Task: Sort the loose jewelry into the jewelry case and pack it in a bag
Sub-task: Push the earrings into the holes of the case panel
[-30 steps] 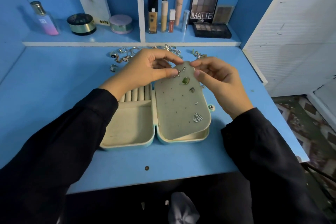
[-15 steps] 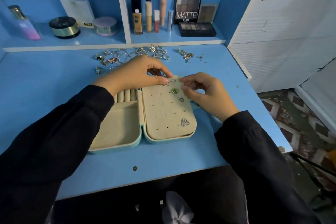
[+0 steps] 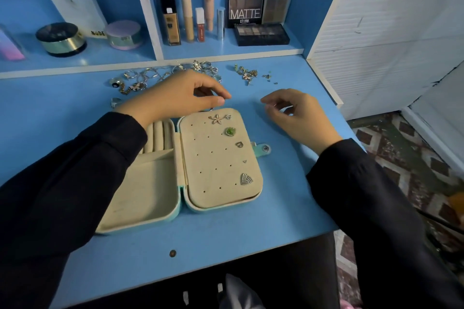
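Observation:
The jewelry case [image 3: 140,198] lies open on the blue desk, with cream lining and a teal shell. Its earring panel [image 3: 218,165] lies flat on the right half and carries a star earring [image 3: 217,118], a green stud [image 3: 230,131], a small heart and a triangular silver piece [image 3: 246,179]. Loose jewelry [image 3: 140,80] is strewn along the desk's back edge, with a smaller cluster [image 3: 247,74] to the right. My left hand [image 3: 175,98] hovers just behind the case, fingers loosely curled, holding nothing visible. My right hand [image 3: 296,115] hangs right of the panel, fingers relaxed and empty.
A shelf behind the desk holds cosmetic bottles [image 3: 170,20], round jars [image 3: 61,39] and eyeshadow palettes [image 3: 261,34]. A white cabinet [image 3: 389,20] stands to the right. The desk's right edge drops to a patterned floor [image 3: 401,158]. A small dark dot [image 3: 172,253] marks the desk front.
Both hands have let go of the earring panel and drawn apart. The star earring now sits on the panel's top edge, and the panel lies flat.

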Action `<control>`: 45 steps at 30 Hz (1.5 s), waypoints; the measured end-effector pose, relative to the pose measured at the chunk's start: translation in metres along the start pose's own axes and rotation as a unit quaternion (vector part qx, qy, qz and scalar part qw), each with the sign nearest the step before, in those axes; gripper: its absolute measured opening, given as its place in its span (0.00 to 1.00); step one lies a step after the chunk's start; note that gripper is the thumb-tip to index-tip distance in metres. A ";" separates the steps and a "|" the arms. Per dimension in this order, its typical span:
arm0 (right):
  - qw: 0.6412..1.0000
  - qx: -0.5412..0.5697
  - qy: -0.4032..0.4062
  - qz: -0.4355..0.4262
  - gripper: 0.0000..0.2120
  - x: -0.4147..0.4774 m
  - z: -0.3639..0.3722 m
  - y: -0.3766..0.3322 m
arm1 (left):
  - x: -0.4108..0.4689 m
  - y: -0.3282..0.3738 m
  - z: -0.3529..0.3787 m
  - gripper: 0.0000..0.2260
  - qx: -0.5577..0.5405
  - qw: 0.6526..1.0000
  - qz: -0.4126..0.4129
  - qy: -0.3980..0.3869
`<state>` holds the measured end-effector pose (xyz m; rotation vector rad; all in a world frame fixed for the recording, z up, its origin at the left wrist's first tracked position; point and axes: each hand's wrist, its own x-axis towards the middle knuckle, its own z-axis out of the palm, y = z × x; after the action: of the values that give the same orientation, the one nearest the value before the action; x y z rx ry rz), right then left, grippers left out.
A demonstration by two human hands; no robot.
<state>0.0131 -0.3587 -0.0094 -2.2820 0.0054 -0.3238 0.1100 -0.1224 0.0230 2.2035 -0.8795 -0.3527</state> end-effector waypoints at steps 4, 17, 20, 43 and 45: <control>0.995 -0.089 0.044 -0.007 0.07 0.025 -0.009 0.025 | 0.032 -0.002 0.007 0.08 0.044 0.998 0.019 0.029; 0.983 -0.145 0.093 -0.063 0.06 0.067 0.002 0.055 | 0.092 -0.013 0.031 0.09 0.149 0.976 0.151 0.047; 0.983 -0.142 0.096 -0.062 0.05 0.067 0.003 0.056 | 0.093 -0.014 0.030 0.07 0.157 0.974 0.155 0.043; 0.989 -0.097 0.111 -0.029 0.07 0.074 -0.002 0.055 | 0.092 -0.022 0.031 0.06 0.086 0.989 0.101 0.060; 0.989 -0.100 0.107 -0.030 0.07 0.079 -0.003 0.056 | 0.092 -0.021 0.031 0.05 0.086 0.989 0.102 0.059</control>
<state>0.0943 -0.4071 -0.0306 -2.4379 0.0826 -0.6251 0.1717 -0.1914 -0.0124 2.2373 -1.0929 -0.0497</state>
